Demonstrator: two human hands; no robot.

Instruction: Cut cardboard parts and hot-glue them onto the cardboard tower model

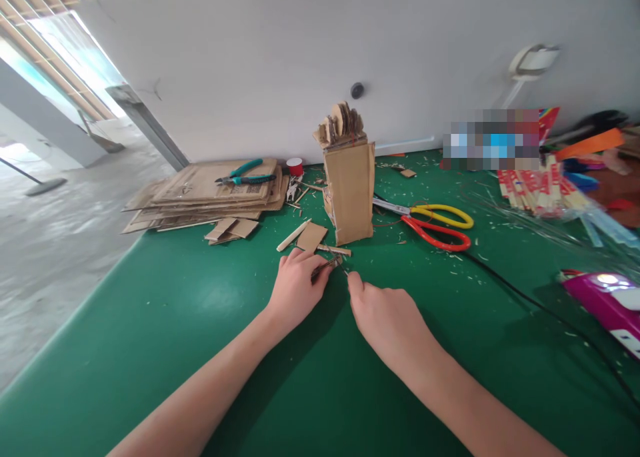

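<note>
My left hand [299, 282] is closed around a small brown piece, seemingly cardboard [327, 266], low over the green table. Close beside it, my right hand [385, 314] pinches a thin, dark, stick-like thing [345, 269] whose tip meets the end of that piece. Its exact kind is too small to make out. Just beyond my hands stands an upright cardboard box [353, 194] topped with layered cardboard discs [342, 120]. A cardboard square [312, 236] and a flat wooden stick [293, 235] lie behind my left hand.
Teal-handled pliers [246, 172] rest on stacked cardboard sheets [200, 200] at the back left. Scissors [440, 225] with yellow and red handles lie right of the box. A black cord [520, 294] crosses the right side near a purple power strip [600, 304]. Scraps litter the green table [240, 377].
</note>
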